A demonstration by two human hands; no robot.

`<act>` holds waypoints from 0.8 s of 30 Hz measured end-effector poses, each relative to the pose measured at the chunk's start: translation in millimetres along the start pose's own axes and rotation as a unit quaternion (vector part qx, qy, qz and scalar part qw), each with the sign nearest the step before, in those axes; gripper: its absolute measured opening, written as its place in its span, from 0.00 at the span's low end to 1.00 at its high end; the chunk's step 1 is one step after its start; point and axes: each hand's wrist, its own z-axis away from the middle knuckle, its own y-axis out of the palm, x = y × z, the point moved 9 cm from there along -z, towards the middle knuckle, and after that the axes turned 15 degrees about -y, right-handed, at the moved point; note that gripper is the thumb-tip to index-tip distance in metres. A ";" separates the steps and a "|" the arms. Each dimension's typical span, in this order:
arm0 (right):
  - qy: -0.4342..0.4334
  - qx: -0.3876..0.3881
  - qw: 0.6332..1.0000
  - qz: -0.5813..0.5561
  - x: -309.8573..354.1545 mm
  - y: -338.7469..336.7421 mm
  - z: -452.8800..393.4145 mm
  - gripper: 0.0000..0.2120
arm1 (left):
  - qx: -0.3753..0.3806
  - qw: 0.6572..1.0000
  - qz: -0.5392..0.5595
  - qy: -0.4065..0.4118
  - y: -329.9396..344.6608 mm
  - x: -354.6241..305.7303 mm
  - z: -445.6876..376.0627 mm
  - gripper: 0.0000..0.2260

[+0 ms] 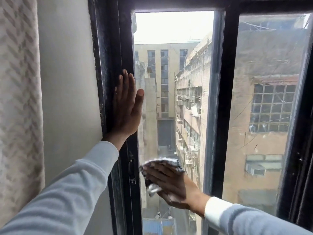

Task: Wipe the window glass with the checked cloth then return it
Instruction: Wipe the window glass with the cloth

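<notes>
The window glass (171, 78) is a tall narrow pane set in a black frame (125, 39). My right hand (171, 182) presses the checked cloth (169, 162) flat against the lower part of this pane; the black-and-white cloth shows above and to the left of my fingers and is blurred. My left hand (127, 106) lies flat with fingers together on the frame's left upright, its thumb reaching over the glass edge. It holds nothing.
A second, dustier pane (267, 102) sits to the right behind a black upright (225, 99). A white wall (67, 82) and a patterned curtain (18, 99) are on the left. A small latch (131, 168) is on the frame below my left hand.
</notes>
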 end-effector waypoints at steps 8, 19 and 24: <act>0.126 -0.086 0.980 0.124 -181.0 -117.2 -80.6 0.29 | -0.004 0.999 -0.052 -0.007 5.0 2.0 1.9 0.40; -0.123 0.029 0.990 0.056 -18.9 -20.8 -5.4 0.30 | -0.029 0.995 -0.093 -0.007 10.9 7.9 -1.1 0.35; 0.102 -0.082 0.981 0.146 -186.3 -128.9 -78.3 0.28 | -0.011 0.998 -0.063 -0.019 11.4 8.5 -2.4 0.35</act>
